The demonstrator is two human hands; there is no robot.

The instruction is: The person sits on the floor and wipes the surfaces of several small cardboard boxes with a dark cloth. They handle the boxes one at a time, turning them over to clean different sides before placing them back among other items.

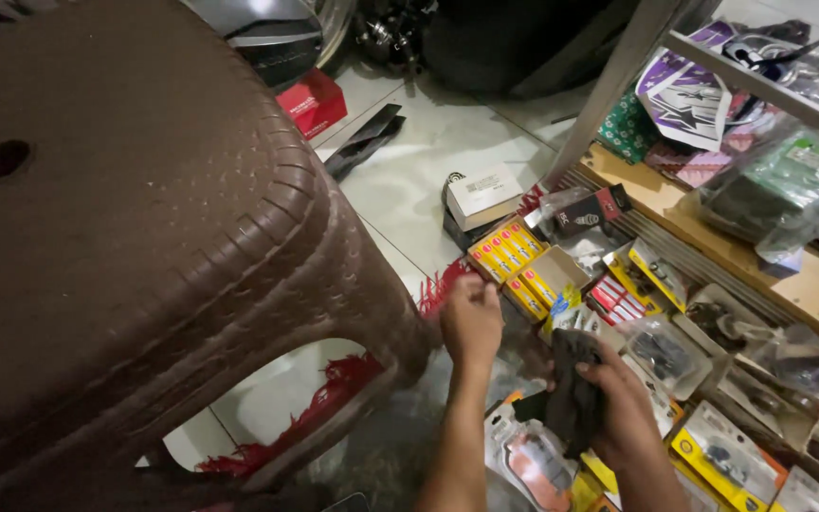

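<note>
White tiled floor [409,180] carries a brown plastic stool [144,237] at left and rows of small packaged parts [542,275] at right, below a wooden shelf [713,237]. Right hand [623,408] is closed around a dark rag [575,389], near centre; it looks soft, light and limp, best gripped by a bunched fold. Left hand [471,318] is curled, fingertips pinched together; what they pinch cannot be made out. Near packets are cut off by the frame.
</note>
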